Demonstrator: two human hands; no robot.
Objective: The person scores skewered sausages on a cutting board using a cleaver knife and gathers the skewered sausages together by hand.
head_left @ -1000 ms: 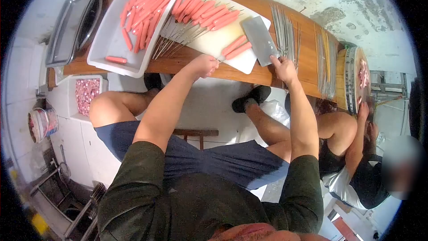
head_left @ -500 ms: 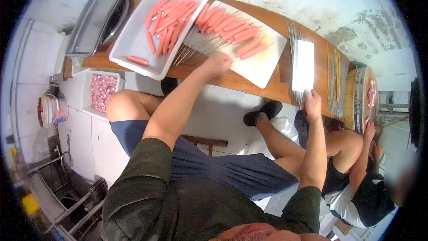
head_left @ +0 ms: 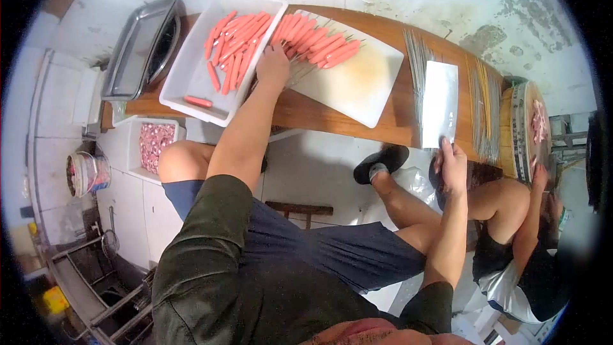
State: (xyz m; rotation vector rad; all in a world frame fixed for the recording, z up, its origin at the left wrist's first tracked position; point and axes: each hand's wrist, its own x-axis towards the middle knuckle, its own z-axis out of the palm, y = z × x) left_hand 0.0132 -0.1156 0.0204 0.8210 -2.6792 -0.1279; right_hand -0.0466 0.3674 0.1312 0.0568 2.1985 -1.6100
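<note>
My left hand [head_left: 273, 65] is at the lower left of a row of pink sausages [head_left: 329, 48] on thin metal skewers, lying on a white cutting board [head_left: 367, 92]. Its fingers are curled at the skewer ends and close on a skewered sausage, partly hidden by the hand itself. Several bare skewer shafts [head_left: 300, 75] stick out beside the wrist. In my right hand [head_left: 451, 163] is a cleaver [head_left: 440, 102], gripped at its handle. The broad, shiny blade is over the table's right part, next to a bundle of metal skewers [head_left: 415, 57].
A white tub [head_left: 220, 112] of loose sausages stands left of the board, beside metal trays [head_left: 137, 57]. More skewers [head_left: 485, 108] and a round chopping block [head_left: 520, 128] are on the right, where another person's hand [head_left: 541, 176] works. Below left is a bin of chopped meat [head_left: 156, 144].
My left hand has moved up and left, from the board's lower edge to the sausages. The two separate sausages at the right no longer lie apart. The cleaver has shifted slightly right and down.
</note>
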